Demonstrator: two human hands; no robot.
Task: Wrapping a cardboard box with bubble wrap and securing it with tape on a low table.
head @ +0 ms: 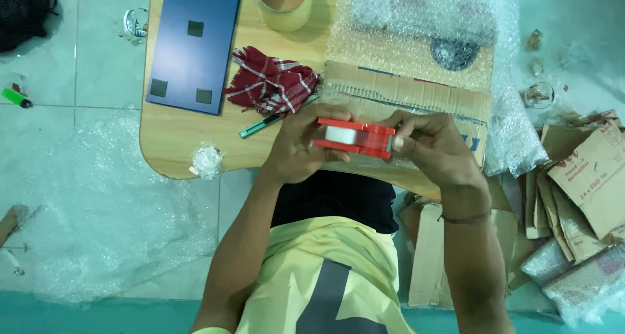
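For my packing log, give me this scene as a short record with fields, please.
left hand: left hand grips the red tape dispenser
right hand: right hand grips its other end
surface: low wooden table
on table: blue panel, red checked cloth, tape roll, green pen, bubble-wrapped cardboard
floor: cardboard scraps, bubble wrap

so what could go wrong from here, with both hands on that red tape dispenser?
1. The red tape dispenser is pinched between the left hand and right hand; if it has a cutting edge, fingers sit close to it.
2. The cardboard and bubble wrap lie unheld on the table and may shift.
3. The pen could get knocked off.
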